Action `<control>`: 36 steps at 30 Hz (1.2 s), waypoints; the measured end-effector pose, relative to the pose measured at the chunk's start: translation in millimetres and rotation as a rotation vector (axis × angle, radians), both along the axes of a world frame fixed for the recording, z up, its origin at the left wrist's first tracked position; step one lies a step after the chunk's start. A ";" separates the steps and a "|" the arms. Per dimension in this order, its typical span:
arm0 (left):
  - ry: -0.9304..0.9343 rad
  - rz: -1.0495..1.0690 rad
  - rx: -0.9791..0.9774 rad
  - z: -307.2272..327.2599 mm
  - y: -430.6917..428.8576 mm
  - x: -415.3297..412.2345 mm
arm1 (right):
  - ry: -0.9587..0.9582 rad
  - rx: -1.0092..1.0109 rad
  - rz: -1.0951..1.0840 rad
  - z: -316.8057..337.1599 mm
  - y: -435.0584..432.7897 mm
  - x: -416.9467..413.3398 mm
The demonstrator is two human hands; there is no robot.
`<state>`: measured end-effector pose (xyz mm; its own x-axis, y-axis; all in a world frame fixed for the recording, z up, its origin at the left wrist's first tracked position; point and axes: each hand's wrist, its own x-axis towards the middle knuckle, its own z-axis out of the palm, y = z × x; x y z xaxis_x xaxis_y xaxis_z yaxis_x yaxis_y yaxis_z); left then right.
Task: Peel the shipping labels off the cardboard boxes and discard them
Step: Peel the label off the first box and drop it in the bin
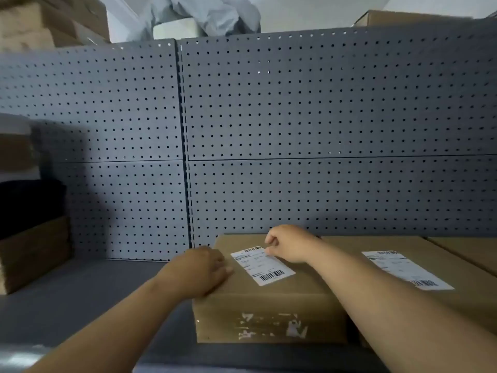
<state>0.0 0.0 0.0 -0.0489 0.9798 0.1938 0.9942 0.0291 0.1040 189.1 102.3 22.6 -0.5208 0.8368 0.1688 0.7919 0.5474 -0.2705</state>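
Tearing is my worry: my right hand (pixel 289 244) pinches the far edge of the label (pixel 262 265) atop the box (pixel 269 300), while my left hand (pixel 200 269) lies flat, open, bracing its corner. Fast pulling could shred it.

A: What carries the things here?
B: A dark grey tabletop (pixel 88 300), with a grey board full of holes (pixel 295 130) standing at its far edge.
A: And what lies directly on it?
B: A cardboard box (pixel 269 305) stands in the middle. A second box (pixel 443 300) is just beside it, on the right. At the left edge there is another brown box (pixel 32 254), blurred, with something black (pixel 29 203) on top of it.
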 end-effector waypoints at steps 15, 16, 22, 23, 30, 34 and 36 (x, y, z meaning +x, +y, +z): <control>0.057 -0.127 0.043 -18.4 20.1 -5.0 | -0.069 -0.106 -0.135 -4.7 39.3 -45.4; 0.064 -0.128 0.037 -17.9 20.2 -5.0 | -0.071 -0.099 -0.132 -5.1 40.6 -45.5; 0.121 -0.149 0.024 -15.8 21.3 -4.9 | -0.065 -0.117 -0.139 -10.3 46.6 -49.0; 0.128 -0.149 0.019 -15.5 21.3 -4.8 | -0.043 -0.150 -0.136 -8.7 47.4 -47.6; 0.153 -0.146 0.024 -14.2 21.6 -2.6 | 0.020 -0.166 -0.062 -2.0 44.8 -38.5; 0.160 -0.139 0.028 -14.9 20.0 -1.1 | -0.077 0.000 -0.083 -10.3 41.7 -52.2; 0.156 -0.142 0.031 -15.1 19.2 -0.7 | -0.137 0.087 -0.108 -14.5 36.8 -56.1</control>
